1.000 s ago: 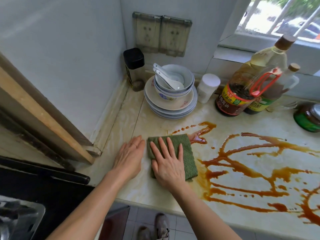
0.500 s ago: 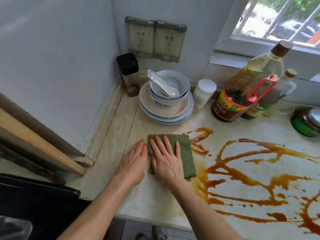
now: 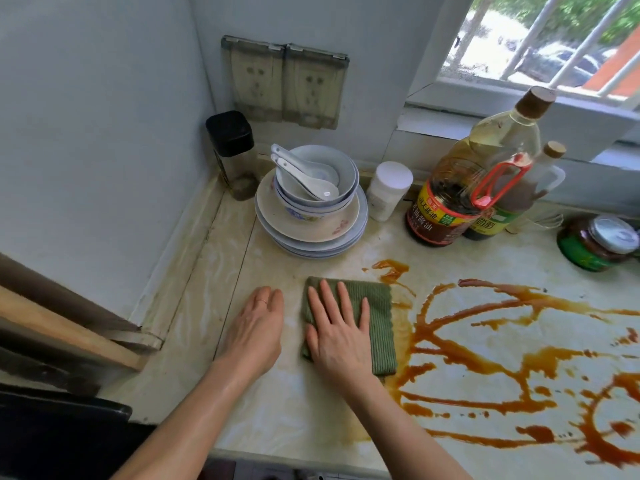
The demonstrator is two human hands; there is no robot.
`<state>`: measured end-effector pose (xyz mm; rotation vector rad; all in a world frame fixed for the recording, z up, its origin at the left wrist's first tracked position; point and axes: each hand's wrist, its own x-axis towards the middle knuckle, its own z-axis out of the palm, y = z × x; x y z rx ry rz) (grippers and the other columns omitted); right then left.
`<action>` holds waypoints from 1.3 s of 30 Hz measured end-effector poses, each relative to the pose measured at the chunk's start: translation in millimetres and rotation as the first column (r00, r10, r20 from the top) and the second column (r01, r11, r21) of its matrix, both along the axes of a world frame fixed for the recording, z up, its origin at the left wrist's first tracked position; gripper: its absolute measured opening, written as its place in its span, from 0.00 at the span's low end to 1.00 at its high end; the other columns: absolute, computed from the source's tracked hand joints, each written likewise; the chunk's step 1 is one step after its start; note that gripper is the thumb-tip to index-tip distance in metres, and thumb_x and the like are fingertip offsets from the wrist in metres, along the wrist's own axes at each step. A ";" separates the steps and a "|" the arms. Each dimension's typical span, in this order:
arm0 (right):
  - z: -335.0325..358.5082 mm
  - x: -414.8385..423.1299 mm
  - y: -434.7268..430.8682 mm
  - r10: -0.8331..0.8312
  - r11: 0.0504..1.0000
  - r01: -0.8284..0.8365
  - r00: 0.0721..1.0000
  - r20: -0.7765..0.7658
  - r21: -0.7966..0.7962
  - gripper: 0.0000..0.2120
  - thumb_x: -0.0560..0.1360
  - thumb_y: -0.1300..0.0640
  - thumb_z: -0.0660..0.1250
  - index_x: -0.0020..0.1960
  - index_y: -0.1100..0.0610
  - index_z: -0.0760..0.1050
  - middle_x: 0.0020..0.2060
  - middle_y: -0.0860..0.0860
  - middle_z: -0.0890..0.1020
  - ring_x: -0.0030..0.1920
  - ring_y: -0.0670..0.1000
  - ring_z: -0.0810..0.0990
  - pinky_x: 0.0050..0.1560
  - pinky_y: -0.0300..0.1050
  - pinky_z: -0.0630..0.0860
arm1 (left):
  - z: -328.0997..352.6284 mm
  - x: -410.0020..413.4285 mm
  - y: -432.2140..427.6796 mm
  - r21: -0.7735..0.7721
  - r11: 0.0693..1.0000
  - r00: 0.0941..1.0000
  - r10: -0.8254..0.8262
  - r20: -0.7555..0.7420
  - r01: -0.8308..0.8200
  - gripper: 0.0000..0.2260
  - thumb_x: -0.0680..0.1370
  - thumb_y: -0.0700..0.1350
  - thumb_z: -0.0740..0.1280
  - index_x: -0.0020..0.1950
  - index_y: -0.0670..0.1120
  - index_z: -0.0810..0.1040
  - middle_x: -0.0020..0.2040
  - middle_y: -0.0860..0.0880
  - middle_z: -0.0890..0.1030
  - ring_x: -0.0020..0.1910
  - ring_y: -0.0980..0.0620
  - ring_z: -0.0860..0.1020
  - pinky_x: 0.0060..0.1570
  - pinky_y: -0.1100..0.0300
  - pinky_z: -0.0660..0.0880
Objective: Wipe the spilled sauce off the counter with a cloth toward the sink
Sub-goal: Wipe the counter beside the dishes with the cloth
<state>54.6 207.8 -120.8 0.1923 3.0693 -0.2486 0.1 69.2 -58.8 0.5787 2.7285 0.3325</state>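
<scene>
My right hand (image 3: pixel 337 337) on cloth (image 3: pixel 379 320); left hand (image 3: pixel 256 329) on counter (image 3: pixel 277 420) just left of it. Sauce (image 3: pixel 429 344) to the right, seemingly touching cloth; plates (image 3: pixel 311 233) behind.

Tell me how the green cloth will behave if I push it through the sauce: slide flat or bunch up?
Probably floppy: the green cloth is folded ribbed fabric, so it could bunch unless the right hand presses it flat, as here. It likely drags and soaks rather than skids, since its right edge meets the sauce. Wet, it should get heavier.
</scene>
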 end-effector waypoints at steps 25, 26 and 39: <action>7.8 -48.6 60.7 -0.227 0.971 0.233 0.970 0.089 -0.056 0.32 0.77 0.39 0.36 0.79 0.48 0.41 0.79 0.46 0.42 0.77 0.53 0.36 0.72 0.69 0.37 | -10.5 -3.8 41.8 -0.158 0.980 0.992 -0.116 0.048 0.122 0.32 0.78 0.51 0.62 0.76 0.45 0.50 0.77 0.48 0.48 0.77 0.49 0.47 0.71 0.44 0.57; 7.5 -37.8 53.2 -0.190 0.979 0.195 0.979 0.080 -0.059 0.34 0.75 0.38 0.34 0.79 0.48 0.43 0.79 0.46 0.43 0.77 0.53 0.37 0.72 0.68 0.36 | -12.2 -3.4 42.9 -0.162 0.980 0.993 -0.110 0.047 0.116 0.31 0.78 0.50 0.61 0.76 0.45 0.50 0.77 0.48 0.48 0.77 0.48 0.47 0.71 0.44 0.57; 6.0 -48.5 63.6 -0.248 0.965 0.255 0.963 0.101 -0.063 0.31 0.80 0.40 0.41 0.79 0.49 0.43 0.79 0.48 0.43 0.77 0.54 0.38 0.71 0.70 0.38 | -14.0 -4.6 40.7 -0.140 0.984 0.992 -0.095 0.086 0.106 0.32 0.77 0.48 0.64 0.76 0.44 0.51 0.77 0.47 0.48 0.76 0.47 0.47 0.70 0.41 0.57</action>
